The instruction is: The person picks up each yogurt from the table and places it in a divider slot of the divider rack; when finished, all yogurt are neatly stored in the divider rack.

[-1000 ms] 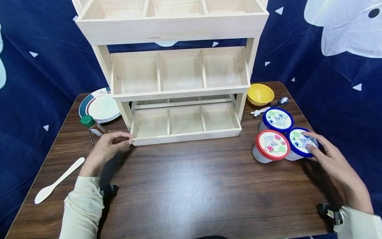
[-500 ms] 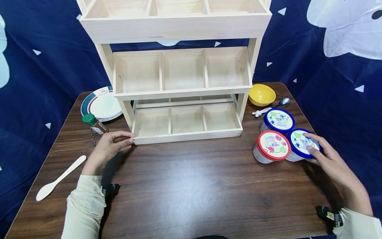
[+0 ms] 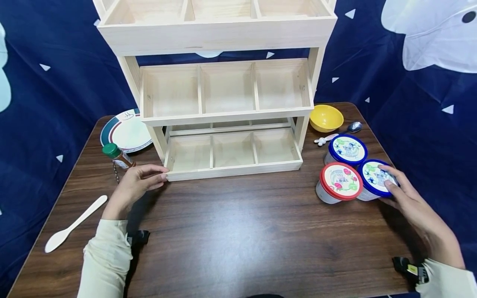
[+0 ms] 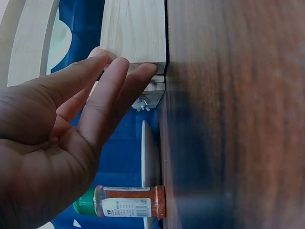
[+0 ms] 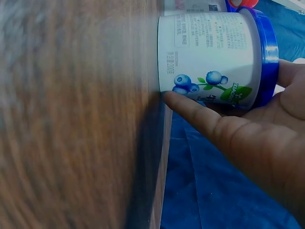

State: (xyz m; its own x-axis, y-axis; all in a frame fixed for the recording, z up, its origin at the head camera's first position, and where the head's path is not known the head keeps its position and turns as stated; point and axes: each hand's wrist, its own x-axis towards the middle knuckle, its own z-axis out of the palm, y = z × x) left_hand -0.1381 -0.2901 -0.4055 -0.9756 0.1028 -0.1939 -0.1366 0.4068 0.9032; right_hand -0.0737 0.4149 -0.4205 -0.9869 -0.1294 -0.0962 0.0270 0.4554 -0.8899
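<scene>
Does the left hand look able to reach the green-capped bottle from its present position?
Probably yes: the green-capped bottle stands close to the left hand with nothing visible between them, though the hand would first have to leave the wooden rack.

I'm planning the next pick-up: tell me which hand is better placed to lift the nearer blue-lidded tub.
Right, I'd judge: the right hand touches the nearer blue-lidded tub at its lid and side. The left hand is far off, touching the bottom wooden tray.
</scene>
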